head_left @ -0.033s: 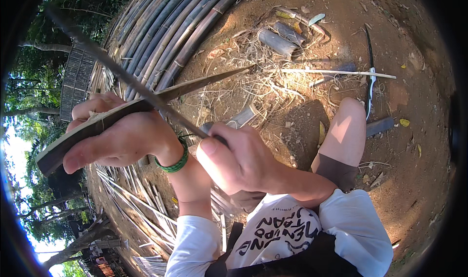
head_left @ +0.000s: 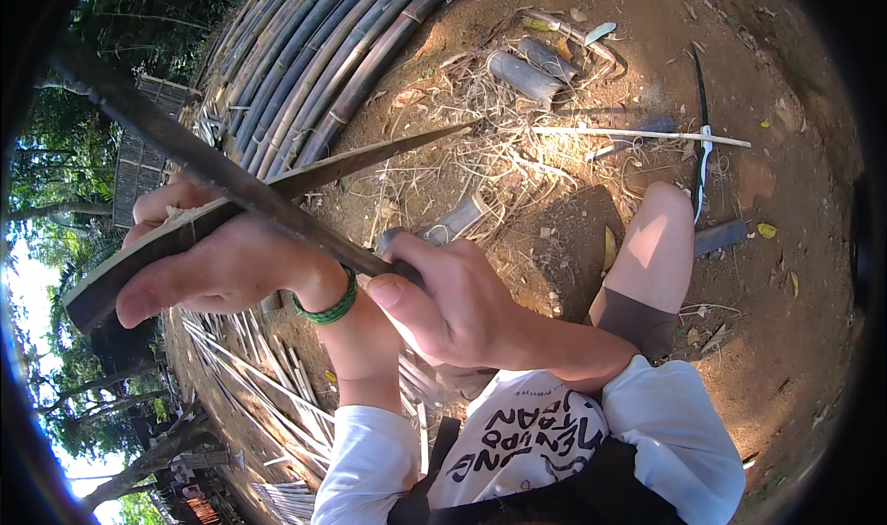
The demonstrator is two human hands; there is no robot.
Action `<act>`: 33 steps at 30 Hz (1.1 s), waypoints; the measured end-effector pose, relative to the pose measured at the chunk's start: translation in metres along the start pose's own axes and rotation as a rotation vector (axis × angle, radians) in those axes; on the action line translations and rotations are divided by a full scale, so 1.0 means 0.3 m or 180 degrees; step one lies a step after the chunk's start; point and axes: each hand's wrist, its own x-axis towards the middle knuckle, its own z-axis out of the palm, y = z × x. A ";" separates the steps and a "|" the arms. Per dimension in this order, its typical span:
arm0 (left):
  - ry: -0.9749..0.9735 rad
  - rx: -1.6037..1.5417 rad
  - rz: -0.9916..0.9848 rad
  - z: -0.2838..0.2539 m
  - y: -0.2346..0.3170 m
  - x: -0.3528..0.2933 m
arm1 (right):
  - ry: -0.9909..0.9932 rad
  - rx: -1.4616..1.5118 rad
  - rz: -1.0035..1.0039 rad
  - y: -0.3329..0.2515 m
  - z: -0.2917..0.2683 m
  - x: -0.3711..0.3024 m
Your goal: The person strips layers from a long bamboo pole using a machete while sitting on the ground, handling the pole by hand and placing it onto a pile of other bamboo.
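My left hand (head_left: 245,262) is closed round a split bamboo piece (head_left: 383,152), its thumb lying along the near end. The piece has a pale cut edge and a dark side, and it tapers to a point at its far right end. In my right fist (head_left: 443,303) is the handle of a long knife, mostly hidden by the fingers. The dark knife blade (head_left: 217,167) crosses over the bamboo just beyond my left hand and runs up to the far left. Whether blade and bamboo touch, I cannot tell. A small pale curl of shaving (head_left: 176,213) clings to the bamboo beside my left fingers.
Long bamboo poles (head_left: 365,58) lie stacked at the far left. Short bamboo pieces (head_left: 525,77) and shavings (head_left: 443,178) litter the dirt ahead, with a thin pale stick (head_left: 637,135). A slender black-and-white object (head_left: 705,155) lies right. Pale bamboo strips (head_left: 263,368) are at lower left.
The knife's blade has shifted slightly down and left and turned, so more of its flat side shows. My right hand has turned a little. My left hand barely moves with the bamboo.
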 end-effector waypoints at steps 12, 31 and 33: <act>0.0159 0.0114 -0.0212 0.010 0.017 -0.014 | 0.0241 -0.0452 0.0148 0.065 -0.003 -0.018; 0.0120 0.0260 -0.0081 0.000 -0.016 -0.003 | 0.0158 -0.0652 0.1072 0.244 -0.061 -0.026; 0.0101 0.0299 -0.0053 -0.005 -0.003 0.002 | 0.0127 -0.0570 0.0479 0.174 -0.036 -0.027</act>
